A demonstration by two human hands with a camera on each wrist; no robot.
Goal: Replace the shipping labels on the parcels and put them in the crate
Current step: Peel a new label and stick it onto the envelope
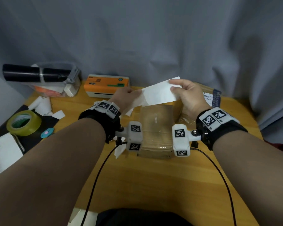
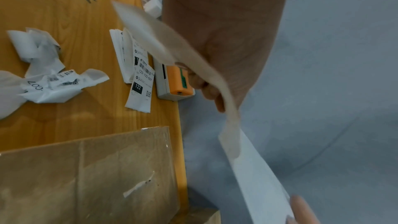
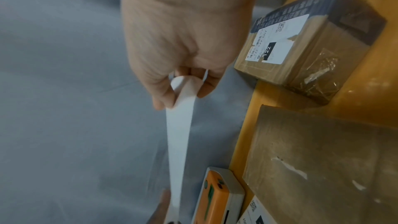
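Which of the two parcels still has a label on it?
The far parcel at the table's right back corner: a white printed label covers its top. The near parcel, below both hands, is bare brown, showing only torn paper scraps.

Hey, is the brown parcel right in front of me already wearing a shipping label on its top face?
No. In the head view the brown parcel shows only a small white paper scrap on its bare top.

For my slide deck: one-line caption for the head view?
Both hands, left hand and right hand, hold a white label above a taped brown parcel on the wooden table.
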